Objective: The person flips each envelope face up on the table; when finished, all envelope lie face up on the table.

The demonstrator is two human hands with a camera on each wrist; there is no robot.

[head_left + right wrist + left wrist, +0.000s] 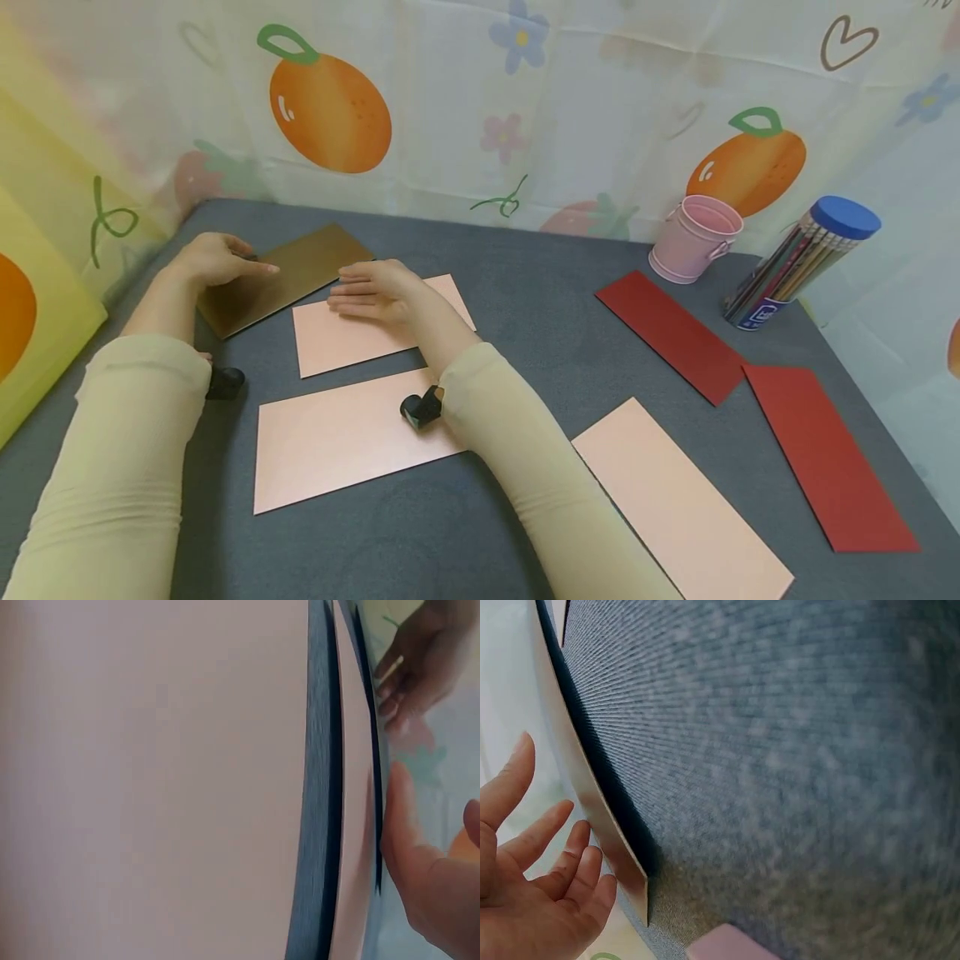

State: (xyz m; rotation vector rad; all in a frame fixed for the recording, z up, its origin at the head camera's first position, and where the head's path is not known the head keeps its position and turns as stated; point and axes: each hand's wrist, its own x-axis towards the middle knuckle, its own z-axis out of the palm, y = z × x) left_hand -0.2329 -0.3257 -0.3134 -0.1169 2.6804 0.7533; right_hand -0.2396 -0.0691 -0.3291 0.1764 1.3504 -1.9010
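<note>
A gold rectangular board [311, 258] lies at the back left of the grey table. My left hand [215, 260] is over its left end, fingers loosely bent; the left wrist view shows the fingers beside the edge of the gold board [604, 806], holding nothing. My right hand [378, 292] is over a pale pink board [322, 342], its fingers straight and pointing left. Whether either hand touches a board, I cannot tell. A second pale pink board [330, 442] lies nearer, partly under my right forearm.
To the right lie another pale pink board [682, 500] and two red boards, one farther back [667, 333] and one nearer [828, 458]. At the back right stand a pink bucket [686, 246] and a blue-lidded tub of pencils [795, 267]. A fruit-printed cloth [450, 100] hangs behind.
</note>
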